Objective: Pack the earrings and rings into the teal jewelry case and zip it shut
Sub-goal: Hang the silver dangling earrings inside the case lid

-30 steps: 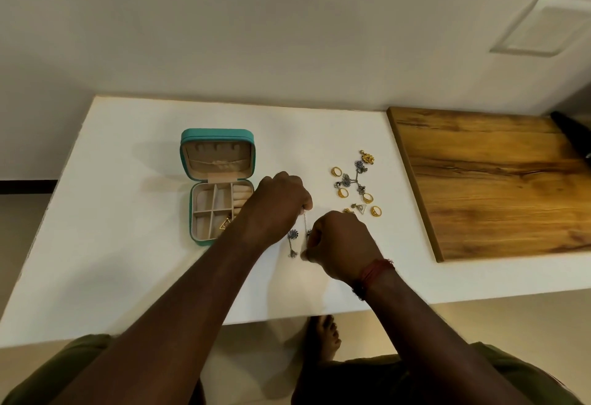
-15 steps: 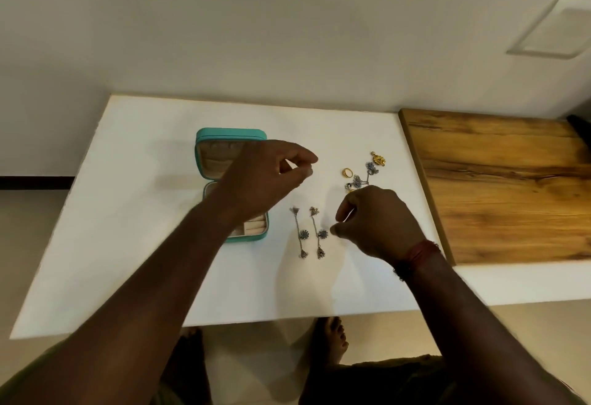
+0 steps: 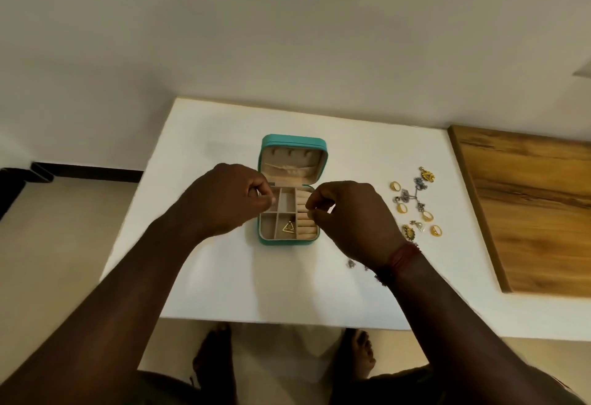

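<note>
Hovering over the far-left compartment of the teal jewelry case (image 3: 294, 140), the left hand (image 3: 230, 201) has its fingers (image 3: 267, 200) curled in, thumb tip against forefinger. Whether a small piece sits in that pinch I cannot tell.

The case stands open around the middle of the white counter (image 3: 224, 276), with its lid tilted back toward the far edge. Its shell is smooth teal with rounded corners. The lining looks like soft beige velvet, divided into square wells with padded ring rolls down the right side. A thin gold triangular earring (image 3: 288, 227) lies in the near middle well.

Over the ring rolls, the right hand (image 3: 351, 216) is likewise clenched into a fine pinch, its contents too small to make out.

To do this step well, I judge each hand should lower right into its well before letting go, since light metal pieces bounce and skitter off a hard counter.

Under the right wrist, silver drop earrings (image 3: 351, 264) peek out. Further right, a loose scatter of rings and earrings (image 3: 412, 203), glossy gold and dull silver, waits near the wooden board (image 3: 527, 206) at the counter's right edge.
</note>
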